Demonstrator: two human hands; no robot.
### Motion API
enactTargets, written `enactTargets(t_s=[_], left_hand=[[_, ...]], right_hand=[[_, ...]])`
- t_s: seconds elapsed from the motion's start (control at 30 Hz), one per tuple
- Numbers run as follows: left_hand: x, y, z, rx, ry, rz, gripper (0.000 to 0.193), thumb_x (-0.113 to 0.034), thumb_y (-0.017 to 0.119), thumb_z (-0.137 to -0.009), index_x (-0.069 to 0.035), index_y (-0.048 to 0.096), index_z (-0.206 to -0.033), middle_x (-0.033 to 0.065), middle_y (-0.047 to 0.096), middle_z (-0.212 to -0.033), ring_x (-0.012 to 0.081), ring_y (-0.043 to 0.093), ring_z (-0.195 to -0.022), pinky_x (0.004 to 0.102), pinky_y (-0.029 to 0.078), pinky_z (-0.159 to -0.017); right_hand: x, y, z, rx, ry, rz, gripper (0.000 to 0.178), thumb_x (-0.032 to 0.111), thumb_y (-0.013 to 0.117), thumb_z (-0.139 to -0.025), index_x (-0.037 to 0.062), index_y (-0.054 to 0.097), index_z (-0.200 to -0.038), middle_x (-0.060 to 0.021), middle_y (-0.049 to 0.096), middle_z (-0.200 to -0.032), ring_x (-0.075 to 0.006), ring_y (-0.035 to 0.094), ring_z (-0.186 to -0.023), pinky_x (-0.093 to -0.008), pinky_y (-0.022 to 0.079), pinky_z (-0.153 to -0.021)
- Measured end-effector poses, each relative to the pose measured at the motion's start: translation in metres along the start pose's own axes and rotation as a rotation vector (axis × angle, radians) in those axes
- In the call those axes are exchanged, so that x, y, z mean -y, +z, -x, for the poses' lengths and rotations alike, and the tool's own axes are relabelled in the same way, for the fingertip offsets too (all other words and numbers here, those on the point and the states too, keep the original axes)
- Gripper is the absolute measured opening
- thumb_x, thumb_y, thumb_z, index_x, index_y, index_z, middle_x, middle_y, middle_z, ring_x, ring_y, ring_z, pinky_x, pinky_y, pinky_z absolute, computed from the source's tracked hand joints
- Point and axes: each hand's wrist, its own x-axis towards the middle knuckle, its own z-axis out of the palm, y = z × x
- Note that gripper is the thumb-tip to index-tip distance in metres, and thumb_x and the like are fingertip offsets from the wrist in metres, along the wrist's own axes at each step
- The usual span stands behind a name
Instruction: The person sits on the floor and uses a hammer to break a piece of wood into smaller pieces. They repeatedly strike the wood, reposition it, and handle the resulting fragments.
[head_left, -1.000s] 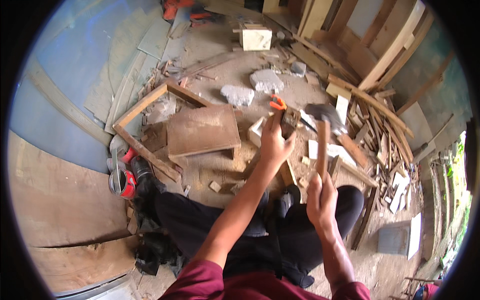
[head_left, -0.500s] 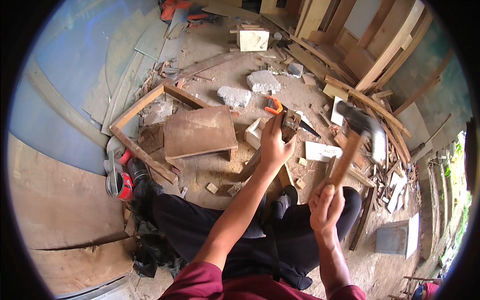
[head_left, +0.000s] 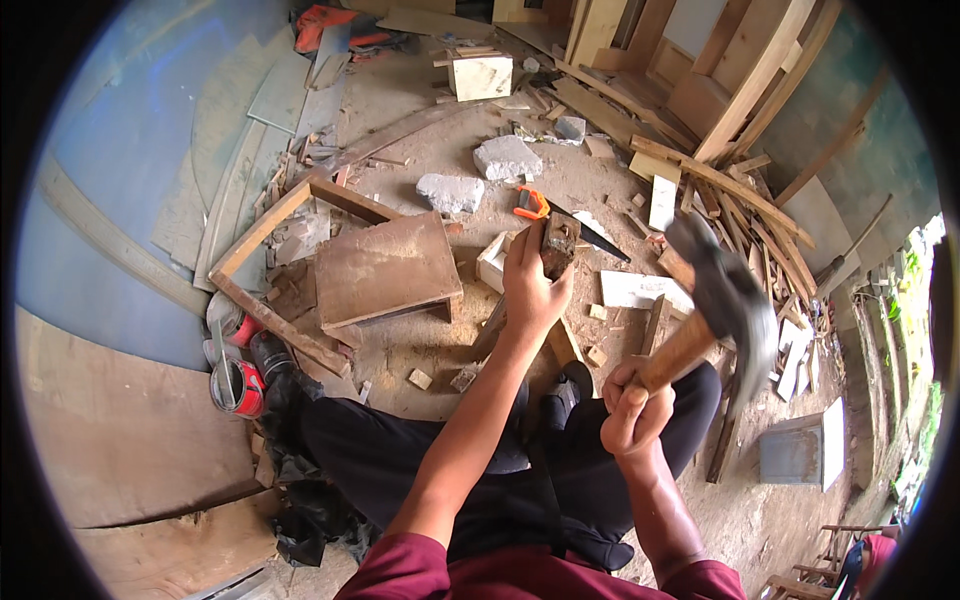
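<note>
My left hand (head_left: 536,296) grips a worn brown block (head_left: 561,246), likely wood, with a dark hollow in its upper face. The fingers lie along its left side and the thumb is at its right. In my right hand (head_left: 637,410) is a claw hammer (head_left: 682,350), held by its wooden handle and raised above my right knee. Its dark metal head, smeared by motion, is apart from the block. Just beyond my left hand, a handsaw (head_left: 600,240) with an orange handle lies on the floor, partly hidden by that hand and the block.
A low brown wooden box (head_left: 385,268) and a wooden frame (head_left: 262,235) lie to the left. Two concrete chunks (head_left: 507,157) rest farther off. Scrap timber (head_left: 755,215) is heaped at the right, near a grey box (head_left: 800,447). A red paint can (head_left: 238,388) stands at the left.
The hammer has tipped over to the right, its head swinging lower and nearer to me. My left hand still holds the block. The whole view has shifted slightly.
</note>
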Motion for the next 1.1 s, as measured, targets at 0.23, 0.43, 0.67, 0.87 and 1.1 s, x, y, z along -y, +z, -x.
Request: enactTargets(t_s=[0.23, 0.43, 0.67, 0.87, 1.1], left_hand=[[0.009, -0.003, -0.008, 0.018, -0.044, 0.033, 0.060, -0.005, 0.074, -0.071, 0.008, 0.054, -0.127, 0.0249, 0.061, -0.111, 0.0428, 0.061, -0.100, 0.0461, 0.051, -0.089], [0.007, -0.005, -0.001, 0.002, -0.052, 0.078, 0.061, -0.003, 0.073, -0.071, 0.007, 0.054, -0.128, 0.0248, 0.061, -0.111, 0.0422, 0.061, -0.101, 0.0464, 0.050, -0.089], [0.009, 0.003, -0.004, -0.036, 0.015, -0.034, 0.060, -0.003, 0.073, -0.071, 0.004, 0.054, -0.128, 0.0220, 0.062, -0.112, 0.0402, 0.064, -0.100, 0.0445, 0.052, -0.085], [0.008, 0.003, 0.000, -0.011, 0.005, 0.033, 0.063, -0.005, 0.073, -0.071, 0.008, 0.053, -0.129, 0.0250, 0.060, -0.112, 0.0420, 0.060, -0.101, 0.0472, 0.049, -0.089], [0.009, 0.004, -0.007, -0.022, -0.011, -0.003, 0.062, -0.003, 0.073, -0.071, 0.007, 0.053, -0.129, 0.0239, 0.060, -0.111, 0.0415, 0.061, -0.100, 0.0461, 0.050, -0.088]], right_hand=[[-0.003, -0.005, -0.006, 0.185, 0.451, 0.286, 0.030, 0.025, 0.050, -0.102, -0.0047, 0.051, -0.096, -0.0229, 0.057, -0.061, -0.0424, 0.063, -0.058, -0.0433, 0.044, -0.050], [0.032, -0.006, 0.002, 0.017, 0.136, 0.034, 0.058, 0.055, 0.043, -0.101, 0.0021, 0.048, -0.079, 0.0031, 0.041, -0.058, -0.0064, 0.038, -0.049, -0.0236, 0.030, -0.045], [0.011, -0.013, -0.025, 0.176, 0.518, 0.385, 0.033, 0.024, 0.046, -0.104, -0.0051, 0.054, -0.091, -0.0215, 0.056, -0.061, -0.0358, 0.058, -0.052, -0.0435, 0.044, -0.051], [0.025, -0.021, -0.011, 0.047, 0.119, 0.058, 0.047, 0.042, 0.042, -0.104, -0.0002, 0.052, -0.087, -0.0023, 0.048, -0.061, -0.0110, 0.045, -0.051, -0.0270, 0.037, -0.047], [-0.004, -0.007, -0.016, 0.113, 0.427, 0.317, 0.037, 0.030, 0.047, -0.105, -0.0039, 0.053, -0.091, -0.0180, 0.055, -0.057, -0.0354, 0.059, -0.050, -0.0421, 0.043, -0.048]])
